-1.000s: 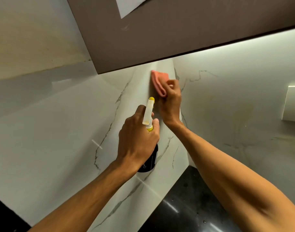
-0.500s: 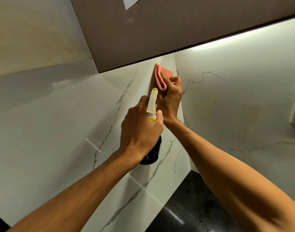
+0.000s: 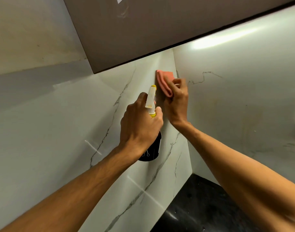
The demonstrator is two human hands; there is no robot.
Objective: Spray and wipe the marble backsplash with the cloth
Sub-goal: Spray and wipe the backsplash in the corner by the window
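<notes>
Pink cloth (image 3: 164,82), folded, gripped in the curled fingers of the right hand (image 3: 177,104) and pressed to the backsplash (image 3: 59,131) high in the corner. Left hand (image 3: 140,124) wraps the bottle (image 3: 151,101), nozzle toward the same corner. Judged mid-task: wiping is at the top, with the lower panels and right wall probably left. The cabinet (image 3: 143,30) just above limits upward reach, and a dark bench (image 3: 202,206) lies below.

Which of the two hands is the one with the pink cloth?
The right hand, which holds the folded pink cloth against the marble backsplash near the corner. The left hand grips a spray bottle with a yellow-tipped nozzle instead.
</notes>
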